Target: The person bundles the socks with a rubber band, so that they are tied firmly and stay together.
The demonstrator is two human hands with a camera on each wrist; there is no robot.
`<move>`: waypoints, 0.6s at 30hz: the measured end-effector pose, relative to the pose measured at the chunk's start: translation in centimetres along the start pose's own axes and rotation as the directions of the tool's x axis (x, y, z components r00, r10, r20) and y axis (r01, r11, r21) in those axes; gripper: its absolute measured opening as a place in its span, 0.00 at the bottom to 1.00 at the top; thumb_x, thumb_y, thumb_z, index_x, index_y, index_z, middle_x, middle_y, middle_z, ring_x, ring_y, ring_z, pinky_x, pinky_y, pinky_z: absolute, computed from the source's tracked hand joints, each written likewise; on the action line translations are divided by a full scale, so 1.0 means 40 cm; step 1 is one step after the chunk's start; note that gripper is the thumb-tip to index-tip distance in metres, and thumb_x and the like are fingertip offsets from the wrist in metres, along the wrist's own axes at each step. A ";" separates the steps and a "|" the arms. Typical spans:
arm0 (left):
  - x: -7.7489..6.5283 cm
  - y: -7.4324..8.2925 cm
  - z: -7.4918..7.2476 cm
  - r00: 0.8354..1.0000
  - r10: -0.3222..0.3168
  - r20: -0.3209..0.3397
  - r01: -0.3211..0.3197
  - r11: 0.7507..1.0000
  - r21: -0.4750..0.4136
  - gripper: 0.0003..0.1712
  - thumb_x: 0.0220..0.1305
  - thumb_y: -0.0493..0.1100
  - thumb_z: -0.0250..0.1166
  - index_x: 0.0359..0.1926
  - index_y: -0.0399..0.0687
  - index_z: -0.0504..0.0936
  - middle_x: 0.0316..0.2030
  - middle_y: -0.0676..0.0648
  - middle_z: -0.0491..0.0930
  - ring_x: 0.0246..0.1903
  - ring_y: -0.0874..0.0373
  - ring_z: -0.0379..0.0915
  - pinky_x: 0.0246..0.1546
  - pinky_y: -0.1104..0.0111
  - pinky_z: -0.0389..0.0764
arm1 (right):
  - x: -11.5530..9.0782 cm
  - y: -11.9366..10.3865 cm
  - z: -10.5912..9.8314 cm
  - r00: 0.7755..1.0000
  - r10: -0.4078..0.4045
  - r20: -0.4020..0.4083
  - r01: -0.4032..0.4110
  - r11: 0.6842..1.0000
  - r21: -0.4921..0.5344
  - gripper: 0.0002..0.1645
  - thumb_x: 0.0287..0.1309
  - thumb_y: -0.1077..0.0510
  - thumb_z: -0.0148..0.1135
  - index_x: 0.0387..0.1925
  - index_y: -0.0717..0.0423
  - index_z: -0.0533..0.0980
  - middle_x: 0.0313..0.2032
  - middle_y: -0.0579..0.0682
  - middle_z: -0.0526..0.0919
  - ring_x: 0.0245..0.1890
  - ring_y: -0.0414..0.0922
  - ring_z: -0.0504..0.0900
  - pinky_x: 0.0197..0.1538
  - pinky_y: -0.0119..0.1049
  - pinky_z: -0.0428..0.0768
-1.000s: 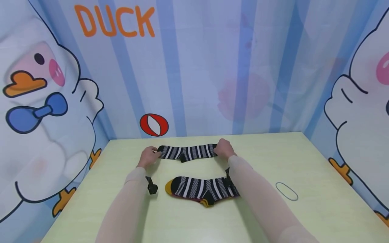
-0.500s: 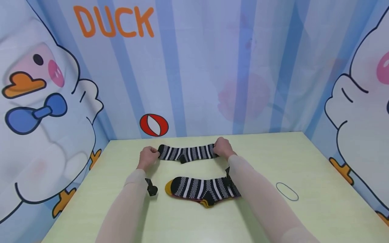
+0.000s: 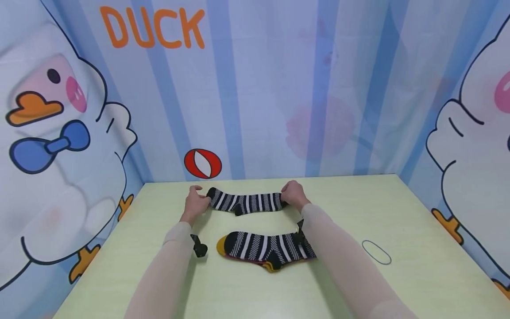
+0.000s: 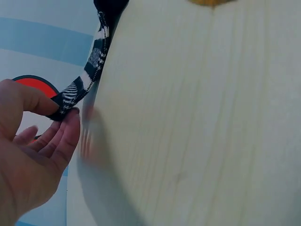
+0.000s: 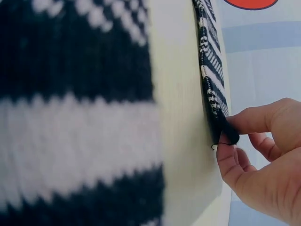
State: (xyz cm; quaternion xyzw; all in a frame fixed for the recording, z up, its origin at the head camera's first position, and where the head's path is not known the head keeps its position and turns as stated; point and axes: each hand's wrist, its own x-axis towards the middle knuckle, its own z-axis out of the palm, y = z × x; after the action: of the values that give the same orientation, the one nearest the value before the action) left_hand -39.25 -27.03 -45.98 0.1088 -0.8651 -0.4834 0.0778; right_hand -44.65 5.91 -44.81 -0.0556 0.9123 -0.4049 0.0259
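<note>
A black-and-white striped sock (image 3: 255, 204) stretches sideways near the back of the table, its black heel toward the front. My left hand (image 3: 196, 204) pinches its black toe. In the left wrist view, thumb and fingertips of the left hand (image 4: 35, 150) close on the end of the sock (image 4: 89, 75), which is seen edge-on. The right hand (image 3: 294, 195) grips the black cuff. Seen from the right wrist, thumb and index finger of that hand (image 5: 265, 146) pinch the cuff of the sock (image 5: 214, 66). Closer to the front lies a pile of striped socks (image 3: 255, 246), mustard toe showing.
A thin bluish loop (image 3: 376, 252) lies on the pale table (image 3: 247, 292) to the right of the pile. My right forearm passes over the pile's right end. A printed curtain (image 3: 263, 88) with ducks stands along the table's back edge.
The sock's toe end has risen slightly with my left hand, and its middle sags a little more. Some left fingers have spread. The right hand and the pile stay nearly where they were.
</note>
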 end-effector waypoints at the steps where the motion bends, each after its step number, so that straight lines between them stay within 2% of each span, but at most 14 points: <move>1: 0.002 0.000 0.000 1.000 0.006 0.006 -0.006 1.000 0.000 0.34 0.64 0.35 0.57 0.69 0.39 0.58 0.54 0.31 0.75 0.46 0.43 0.74 0.43 0.58 0.76 | -0.002 0.000 -0.002 1.000 0.005 0.000 -0.005 1.000 0.008 0.13 0.51 0.73 0.59 0.40 0.69 0.81 0.48 0.60 0.82 0.42 0.50 0.78 0.46 0.42 0.80; 3: 0.005 0.000 0.001 1.000 0.019 0.024 -0.019 1.000 -0.009 0.37 0.63 0.33 0.56 0.72 0.42 0.57 0.53 0.32 0.74 0.42 0.45 0.74 0.39 0.60 0.75 | -0.007 0.000 -0.006 1.000 0.017 0.014 -0.017 0.999 0.033 0.15 0.51 0.73 0.60 0.43 0.69 0.81 0.52 0.63 0.81 0.44 0.52 0.78 0.48 0.44 0.79; 7: 0.008 0.000 0.004 0.996 0.045 0.076 -0.044 0.999 -0.022 0.37 0.62 0.31 0.54 0.74 0.48 0.63 0.48 0.35 0.75 0.25 0.54 0.69 0.26 0.66 0.72 | -0.010 0.006 -0.014 0.999 0.026 0.023 -0.028 0.997 0.070 0.10 0.47 0.72 0.62 0.35 0.67 0.82 0.48 0.61 0.82 0.38 0.49 0.76 0.41 0.40 0.78; 10: 0.005 0.003 0.006 0.991 0.052 0.120 -0.049 0.998 -0.033 0.35 0.63 0.30 0.52 0.71 0.49 0.70 0.48 0.36 0.74 0.17 0.59 0.63 0.21 0.68 0.68 | -0.008 0.011 -0.018 0.998 0.046 0.039 -0.050 0.993 0.108 0.09 0.47 0.72 0.64 0.33 0.66 0.83 0.47 0.60 0.82 0.37 0.48 0.77 0.39 0.39 0.79; 15: -0.004 0.005 0.005 0.987 0.055 0.150 -0.052 0.998 -0.019 0.31 0.62 0.30 0.50 0.67 0.43 0.74 0.53 0.34 0.73 0.18 0.60 0.63 0.21 0.69 0.69 | -0.017 0.008 -0.021 0.996 0.081 0.046 -0.088 0.977 0.194 0.12 0.47 0.72 0.66 0.38 0.68 0.83 0.50 0.60 0.81 0.38 0.47 0.77 0.45 0.42 0.82; 18: -0.008 0.006 0.005 0.988 0.052 0.147 -0.051 0.999 -0.013 0.29 0.63 0.31 0.51 0.66 0.40 0.74 0.52 0.34 0.73 0.19 0.59 0.65 0.23 0.69 0.70 | -0.030 0.003 -0.023 0.997 0.078 0.025 -0.082 0.973 0.216 0.11 0.46 0.73 0.65 0.36 0.68 0.83 0.44 0.57 0.81 0.34 0.45 0.74 0.43 0.40 0.81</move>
State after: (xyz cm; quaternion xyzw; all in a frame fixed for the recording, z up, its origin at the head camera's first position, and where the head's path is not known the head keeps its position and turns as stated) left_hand -39.00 -26.68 -45.90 0.0503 -0.8688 -0.4919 0.0266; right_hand -43.57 6.82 -44.30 -0.0190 0.8640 -0.5001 0.0554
